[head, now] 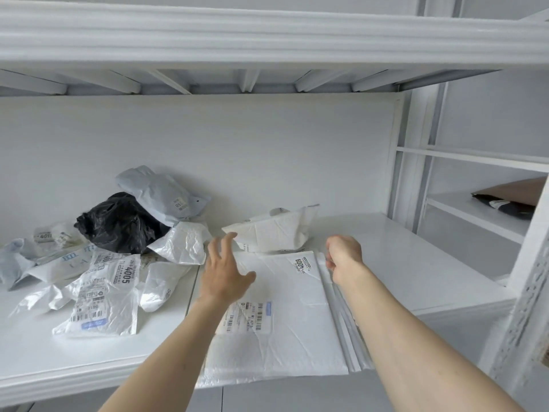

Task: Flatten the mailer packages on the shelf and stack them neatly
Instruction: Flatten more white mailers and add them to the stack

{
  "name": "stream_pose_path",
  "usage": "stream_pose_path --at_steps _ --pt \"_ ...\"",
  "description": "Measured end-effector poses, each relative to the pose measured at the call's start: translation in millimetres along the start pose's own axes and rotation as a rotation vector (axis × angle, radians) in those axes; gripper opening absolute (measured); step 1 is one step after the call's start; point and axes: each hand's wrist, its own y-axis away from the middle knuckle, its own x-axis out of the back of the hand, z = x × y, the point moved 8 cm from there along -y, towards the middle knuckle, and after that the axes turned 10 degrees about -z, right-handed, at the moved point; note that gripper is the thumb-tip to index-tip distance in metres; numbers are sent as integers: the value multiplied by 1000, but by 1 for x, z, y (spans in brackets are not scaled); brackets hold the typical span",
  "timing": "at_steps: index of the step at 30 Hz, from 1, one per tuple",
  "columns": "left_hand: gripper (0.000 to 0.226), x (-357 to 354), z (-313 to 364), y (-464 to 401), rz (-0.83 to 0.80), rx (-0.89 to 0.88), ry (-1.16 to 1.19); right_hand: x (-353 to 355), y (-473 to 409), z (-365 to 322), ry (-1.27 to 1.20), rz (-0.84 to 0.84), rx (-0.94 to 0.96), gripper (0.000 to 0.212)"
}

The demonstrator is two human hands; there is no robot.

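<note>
Our spread left hand point(222, 275) and curled right hand point(344, 257) hold nothing — grabbing the crumpled white padded mailer point(273, 230) carelessly could skew the flat white mailer stack point(285, 322).

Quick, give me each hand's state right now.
Left hand: open, fingers spread above the flat mailer stack, holding nothing.
Right hand: fingers curled; whether it pinches anything cannot be told.

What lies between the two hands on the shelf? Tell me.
In the head view, the top white mailer of the flat stack lies between the left hand and right hand, its 6004 label showing. A crumpled white mailer sits just behind.
</note>
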Motion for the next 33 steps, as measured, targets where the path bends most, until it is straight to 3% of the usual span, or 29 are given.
stream_pose_path --at_steps 2,5,10,15,19,24,28,30,33 --pt "92 2 12 2 -33 -31 -66 -3 7 1 33 -45 -7 29" --pt "83 11 25 1 -42 -28 -198 -8 13 -3 -7 -83 -13 38" --pt "36 13 48 -9 -88 -107 -404 -13 19 -10 -20 -105 3 32" --pt "43 -20 53 -23 -306 -55 -654 -14 12 -8 88 -161 34 27" --pt "45 -28 53 -23 -273 -35 -620 -13 8 -3 167 -197 38 24" --pt "39 2 69 -5 -100 -219 -468 -10 6 6 117 -205 -4 16" --pt "40 53 72 27 92 -459 -350 -1 16 22 -109 -221 -179 54" --pt "43 64 67 46 83 -590 -326 -2 25 31 -287 -259 -265 71" --pt "45 71 58 71 45 -695 -323 -10 35 38 -448 -330 -311 76"
